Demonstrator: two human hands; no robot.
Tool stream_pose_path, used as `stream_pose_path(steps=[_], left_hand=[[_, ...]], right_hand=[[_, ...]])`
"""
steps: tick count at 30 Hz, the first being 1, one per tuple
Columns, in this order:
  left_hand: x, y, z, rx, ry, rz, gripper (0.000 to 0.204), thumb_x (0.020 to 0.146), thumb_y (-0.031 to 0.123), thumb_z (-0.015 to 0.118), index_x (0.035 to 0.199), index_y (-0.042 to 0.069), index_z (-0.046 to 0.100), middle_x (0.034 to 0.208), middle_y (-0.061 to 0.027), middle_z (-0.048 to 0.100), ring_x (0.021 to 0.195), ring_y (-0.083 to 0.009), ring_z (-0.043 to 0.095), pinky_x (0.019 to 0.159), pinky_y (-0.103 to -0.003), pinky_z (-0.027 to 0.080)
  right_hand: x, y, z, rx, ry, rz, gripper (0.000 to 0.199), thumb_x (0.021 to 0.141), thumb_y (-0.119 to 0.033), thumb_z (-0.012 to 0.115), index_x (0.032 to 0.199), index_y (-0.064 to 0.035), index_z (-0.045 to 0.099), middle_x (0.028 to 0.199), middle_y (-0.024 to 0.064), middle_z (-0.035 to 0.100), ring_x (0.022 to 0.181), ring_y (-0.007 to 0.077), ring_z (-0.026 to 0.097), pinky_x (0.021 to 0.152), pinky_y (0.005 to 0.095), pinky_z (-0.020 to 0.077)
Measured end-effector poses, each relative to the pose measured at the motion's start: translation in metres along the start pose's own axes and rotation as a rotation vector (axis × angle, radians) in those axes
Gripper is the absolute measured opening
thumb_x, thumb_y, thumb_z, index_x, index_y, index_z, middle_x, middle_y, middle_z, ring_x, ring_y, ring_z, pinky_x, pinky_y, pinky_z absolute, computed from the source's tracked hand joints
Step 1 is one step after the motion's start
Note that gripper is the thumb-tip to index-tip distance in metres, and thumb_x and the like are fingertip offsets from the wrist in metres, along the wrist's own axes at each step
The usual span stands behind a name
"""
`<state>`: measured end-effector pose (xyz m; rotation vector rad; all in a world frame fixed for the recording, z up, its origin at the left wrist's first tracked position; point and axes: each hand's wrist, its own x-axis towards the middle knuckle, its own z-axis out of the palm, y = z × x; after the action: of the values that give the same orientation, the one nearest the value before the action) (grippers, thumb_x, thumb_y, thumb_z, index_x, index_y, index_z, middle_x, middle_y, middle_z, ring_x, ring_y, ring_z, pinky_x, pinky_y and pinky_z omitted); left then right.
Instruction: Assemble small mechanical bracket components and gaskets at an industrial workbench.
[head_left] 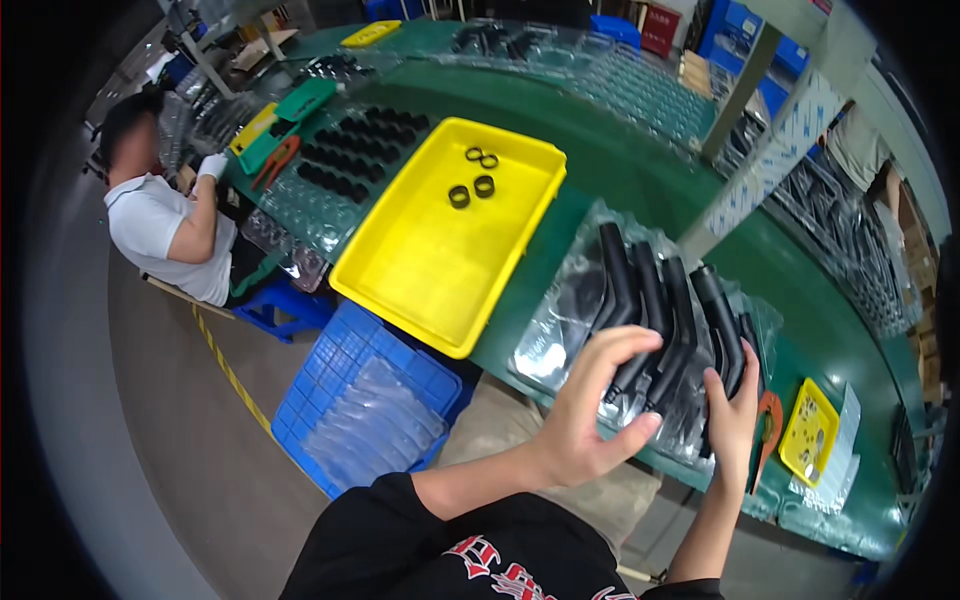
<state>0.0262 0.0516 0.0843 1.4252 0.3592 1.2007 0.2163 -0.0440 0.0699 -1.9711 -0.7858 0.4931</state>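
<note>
Several black bent tubes (684, 320) lie side by side on clear plastic bags (548, 345) at the table's near edge. Over their lower ends hovers my left hand (590, 410), thumb and forefinger spread apart with nothing visible between them. My right hand (736, 425) is around the lower end of the rightmost bent tube (722, 318), thumb on one side and fingers on the other. Part of that end is hidden by the hand. To the left, a large yellow tray (420, 260) holds several small black rings (459, 197).
Orange-handled cutters (767, 430) and a small yellow tray (810, 432) of little parts lie right of my hand. A metal post (765, 165) rises behind the tubes. A blue crate (345, 375) stands below the table. A co-worker (175, 220) sits at left near rows of black parts (350, 150).
</note>
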Motion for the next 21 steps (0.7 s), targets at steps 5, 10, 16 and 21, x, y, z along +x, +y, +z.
stream_pose_path(steps=[5,10,16,21], left_hand=[[0.033,-0.008,0.012,0.321,-0.349,0.116,0.056,0.082,0.017,0.064,0.132,-0.002,0.048,0.134,-0.0216,0.047,0.119,-0.0350,0.050,0.104,-0.044,0.039],[0.066,-0.071,0.047,0.499,-0.478,0.127,0.057,0.084,0.023,0.063,0.130,-0.006,0.049,0.136,-0.0276,0.045,0.126,-0.0416,0.046,0.108,-0.049,0.036],[0.090,-0.144,0.085,0.958,-0.420,0.287,0.062,0.087,0.029,0.060,0.133,-0.011,0.047,0.145,-0.0336,0.037,0.138,-0.0439,0.036,0.116,-0.049,0.028],[0.099,-0.167,0.092,1.016,-0.378,0.351,0.067,0.089,0.030,0.058,0.136,-0.015,0.043,0.151,-0.0362,0.029,0.143,-0.0444,0.030,0.120,-0.048,0.020]], right_hand=[[0.045,0.038,0.008,-0.209,0.136,-0.144,0.057,0.091,-0.010,0.060,0.144,0.0004,0.040,0.119,0.0201,0.058,0.105,0.0331,0.060,0.092,0.0391,0.0479],[0.031,0.016,0.018,-0.505,0.072,-0.041,0.057,0.091,-0.012,0.060,0.142,0.0035,0.042,0.126,0.0244,0.055,0.109,0.0382,0.059,0.096,0.0414,0.0464],[0.033,0.039,0.019,-0.482,0.054,-0.303,0.057,0.089,-0.010,0.059,0.142,0.0063,0.042,0.131,0.0260,0.052,0.111,0.0401,0.057,0.097,0.0432,0.0457],[0.035,0.050,0.025,-0.452,0.084,-0.357,0.060,0.088,-0.005,0.057,0.144,0.0070,0.039,0.135,0.0264,0.050,0.116,0.0406,0.056,0.099,0.0432,0.0443]])
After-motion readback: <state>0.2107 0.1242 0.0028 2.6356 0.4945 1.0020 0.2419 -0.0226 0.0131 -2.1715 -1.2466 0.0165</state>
